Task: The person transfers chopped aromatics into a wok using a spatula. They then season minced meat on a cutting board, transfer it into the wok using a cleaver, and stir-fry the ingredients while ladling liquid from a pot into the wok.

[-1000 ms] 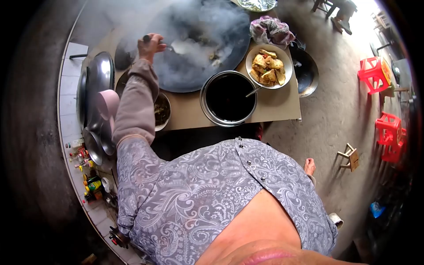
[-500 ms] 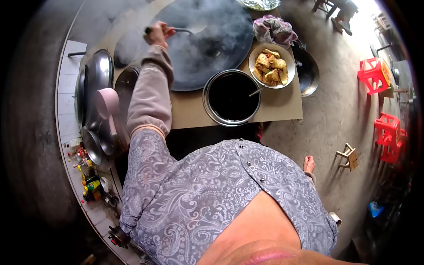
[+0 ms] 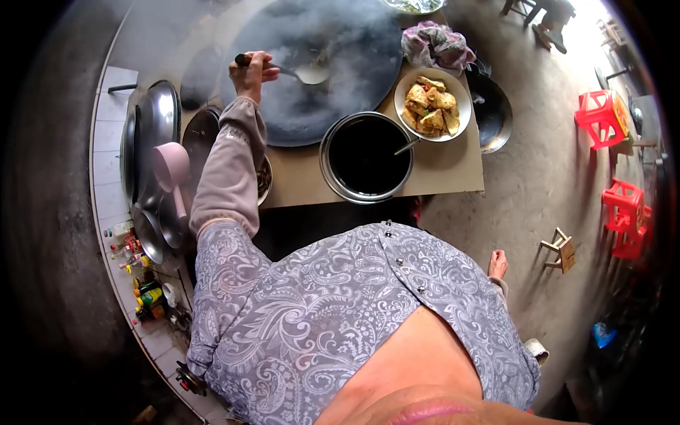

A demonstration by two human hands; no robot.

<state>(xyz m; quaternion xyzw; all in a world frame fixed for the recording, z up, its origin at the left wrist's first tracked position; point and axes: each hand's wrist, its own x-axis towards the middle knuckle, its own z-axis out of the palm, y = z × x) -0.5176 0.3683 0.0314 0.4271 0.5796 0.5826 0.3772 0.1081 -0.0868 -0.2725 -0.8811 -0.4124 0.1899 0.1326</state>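
Note:
My left hand (image 3: 251, 74) is closed around the dark handle of a ladle (image 3: 312, 74). Its rounded metal head is over the wide dark wok (image 3: 297, 127), where steam blurs whatever lies inside. At my side hangs my right hand (image 3: 498, 264), fingers curled in, with nothing visible in it. Closest to the wok's near edge stands a round metal pot (image 3: 365, 156) of dark liquid, a spoon handle (image 3: 406, 146) leaning out of it. A white bowl (image 3: 460, 129) of browned, chunky food sits to the right of the pot.
A crumpled cloth (image 3: 438, 47) lies behind the bowl. Pans and a pink dipper (image 3: 171, 166) stand at left, near several bottles (image 3: 147, 296) on a tiled ledge. Partly behind my left sleeve is a small bowl (image 3: 265, 180). A wooden stool (image 3: 564, 253) and red stools (image 3: 602, 119) stand at right.
My left hand has moved slightly down and left. The ladle's head has dropped lower in view, showing its rounded face. A small bowl beside my sleeve has come into sight. My right hand stays put.

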